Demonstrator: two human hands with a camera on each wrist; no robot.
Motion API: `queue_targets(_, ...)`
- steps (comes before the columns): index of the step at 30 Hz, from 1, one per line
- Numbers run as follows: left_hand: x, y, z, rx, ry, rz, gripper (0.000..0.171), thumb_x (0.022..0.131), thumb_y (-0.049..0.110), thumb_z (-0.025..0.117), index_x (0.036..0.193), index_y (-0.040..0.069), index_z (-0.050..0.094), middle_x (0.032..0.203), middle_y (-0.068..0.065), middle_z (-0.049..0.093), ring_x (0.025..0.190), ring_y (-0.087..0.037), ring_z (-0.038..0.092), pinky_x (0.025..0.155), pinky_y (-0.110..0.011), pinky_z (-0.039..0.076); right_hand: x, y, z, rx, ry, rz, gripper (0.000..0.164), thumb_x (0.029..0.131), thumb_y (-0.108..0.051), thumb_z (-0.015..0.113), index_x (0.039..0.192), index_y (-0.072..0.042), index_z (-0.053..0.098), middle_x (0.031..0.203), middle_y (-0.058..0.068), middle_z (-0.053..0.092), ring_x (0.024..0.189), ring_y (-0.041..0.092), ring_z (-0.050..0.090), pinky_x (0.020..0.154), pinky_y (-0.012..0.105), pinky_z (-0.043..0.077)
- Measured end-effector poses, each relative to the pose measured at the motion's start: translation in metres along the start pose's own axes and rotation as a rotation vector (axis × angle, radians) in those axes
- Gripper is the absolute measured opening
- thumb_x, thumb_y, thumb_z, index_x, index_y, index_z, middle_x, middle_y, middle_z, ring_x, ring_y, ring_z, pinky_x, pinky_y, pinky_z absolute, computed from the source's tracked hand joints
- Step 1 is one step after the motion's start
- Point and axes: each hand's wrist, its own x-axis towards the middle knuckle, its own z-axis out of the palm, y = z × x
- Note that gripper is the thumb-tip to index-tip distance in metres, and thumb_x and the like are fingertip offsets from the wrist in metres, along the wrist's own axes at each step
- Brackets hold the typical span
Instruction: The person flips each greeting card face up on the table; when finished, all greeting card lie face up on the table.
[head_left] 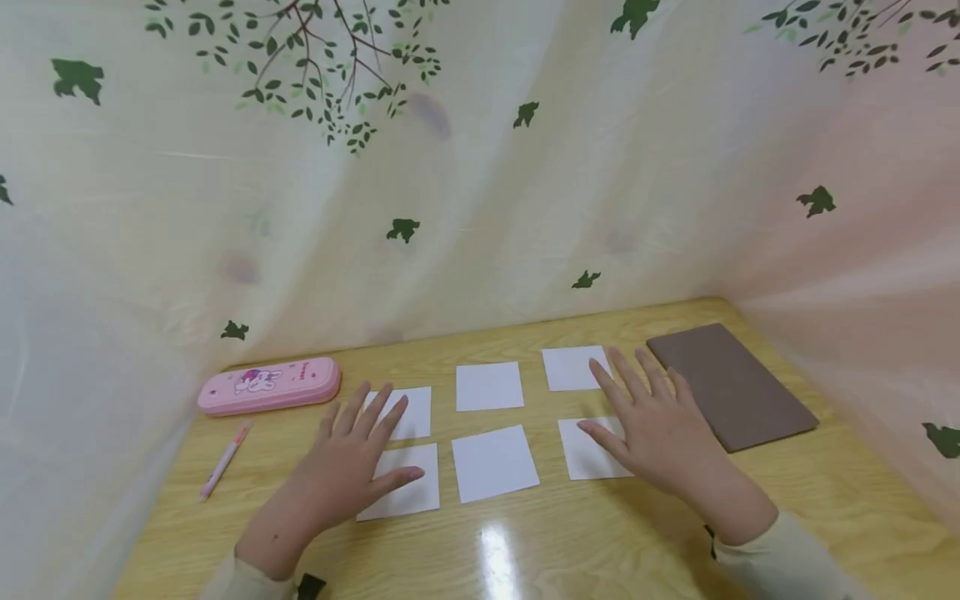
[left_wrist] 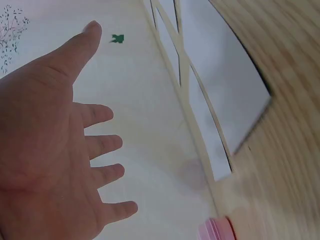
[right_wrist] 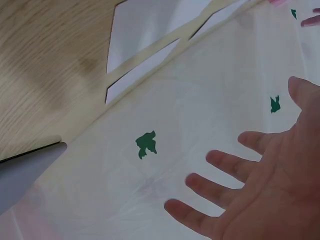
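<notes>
Several square white paper cards lie on the wooden table in two rows. My left hand (head_left: 345, 462), fingers spread, hovers above the left pair, partly covering the back left card (head_left: 414, 413) and the front left card (head_left: 411, 492). Over the right pair is my right hand (head_left: 660, 433), also with spread fingers, overlapping the back right card (head_left: 570, 369) and the front right card (head_left: 588, 457). Between the hands lie the back middle card (head_left: 489, 387) and the front middle card (head_left: 495, 463). Both wrist views show bare palms holding nothing.
A pink pencil case (head_left: 270, 386) with a rabbit picture sits at the back left, a pink-and-white pen (head_left: 225, 461) in front of it. At the right lies a brown notebook (head_left: 731, 387). A pale leaf-printed curtain (head_left: 480, 183) hangs behind the wooden table (head_left: 420, 558).
</notes>
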Motion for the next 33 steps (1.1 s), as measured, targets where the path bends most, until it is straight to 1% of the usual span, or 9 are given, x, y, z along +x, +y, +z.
queue_targets(3,0.011,0.008,0.000,-0.051,-0.027,0.052,0.091,0.101,0.067,0.059,0.169,0.013,0.032,0.178,-0.014,0.025,0.166,-0.045,0.019,0.126,-0.076,0.027,0.001,0.004,-0.004,0.077,-0.049,0.013,0.085,0.106,-0.065,0.052,0.172,-0.019,0.023,0.172,0.018,0.037,0.152,0.052,0.042,0.112,0.077,0.042)
queue_targets(8,0.037,0.031,-0.001,-0.120,-0.083,0.166,0.091,0.102,0.062,0.061,0.168,0.006,0.031,0.176,-0.016,0.030,0.165,-0.045,0.023,0.131,-0.066,0.029,-0.001,0.016,-0.011,0.228,-0.144,0.019,0.089,0.107,-0.061,0.055,0.172,-0.013,0.019,0.162,0.025,0.050,0.141,0.053,0.054,0.108,0.073,0.049)
queue_targets(12,0.063,0.054,0.003,-0.131,-0.144,0.254,0.090,0.103,0.066,0.057,0.167,0.007,0.033,0.174,-0.012,0.036,0.164,-0.038,0.031,0.133,-0.055,0.032,-0.002,0.028,-0.011,0.309,-0.202,0.032,0.093,0.104,-0.058,0.063,0.170,-0.008,0.022,0.156,0.030,0.052,0.139,0.054,0.055,0.107,0.069,0.051)
queue_targets(16,0.087,0.077,0.011,-0.136,-0.218,0.301,0.089,0.102,0.066,0.058,0.167,0.009,0.035,0.170,-0.007,0.044,0.159,-0.029,0.041,0.131,-0.045,0.038,0.000,0.039,-0.005,0.380,-0.281,0.041,0.101,0.097,-0.056,0.073,0.168,-0.002,0.024,0.148,0.034,0.056,0.129,0.051,0.062,0.101,0.064,0.057)
queue_targets(19,0.102,0.093,0.016,-0.090,-0.248,0.322,0.088,0.101,0.066,0.062,0.164,0.008,0.040,0.163,-0.006,0.052,0.150,-0.025,0.050,0.126,-0.038,0.044,0.002,0.047,0.002,0.457,-0.374,0.052,0.108,0.093,-0.053,0.080,0.166,0.004,0.025,0.139,0.031,0.060,0.120,0.042,0.067,0.094,0.056,0.060)
queue_targets(23,0.120,0.112,0.024,-0.018,-0.271,0.347,0.093,0.096,0.071,0.065,0.160,0.007,0.045,0.158,-0.008,0.056,0.144,-0.025,0.055,0.123,-0.035,0.047,0.003,0.055,0.012,0.560,-0.468,0.087,0.109,0.088,-0.047,0.087,0.160,0.010,0.029,0.128,0.023,0.062,0.109,0.028,0.066,0.088,0.045,0.058)
queue_targets(28,0.137,0.134,0.040,0.026,-0.282,0.363,0.102,0.088,0.083,0.063,0.156,0.008,0.051,0.154,-0.006,0.059,0.139,-0.024,0.057,0.120,-0.034,0.049,0.005,0.061,0.021,0.620,-0.493,0.096,0.098,0.083,-0.040,0.092,0.146,0.015,0.043,0.106,0.014,0.061,0.089,0.019,0.057,0.074,0.030,0.050)
queue_targets(31,0.145,0.144,0.048,0.077,-0.274,0.372,0.100,0.086,0.086,0.063,0.149,0.008,0.057,0.146,-0.005,0.064,0.127,-0.021,0.060,0.113,-0.031,0.052,0.007,0.063,0.024,0.647,-0.497,0.103,0.090,0.082,-0.036,0.094,0.140,0.014,0.047,0.096,0.009,0.057,0.081,0.017,0.051,0.068,0.025,0.044)
queue_targets(33,0.148,0.150,0.051,0.102,-0.269,0.369,0.098,0.084,0.086,0.066,0.144,0.008,0.060,0.139,-0.004,0.066,0.119,-0.019,0.060,0.109,-0.030,0.053,0.008,0.065,0.026,0.658,-0.497,0.112,0.087,0.081,-0.034,0.095,0.137,0.012,0.048,0.094,0.009,0.057,0.081,0.016,0.051,0.069,0.024,0.044)
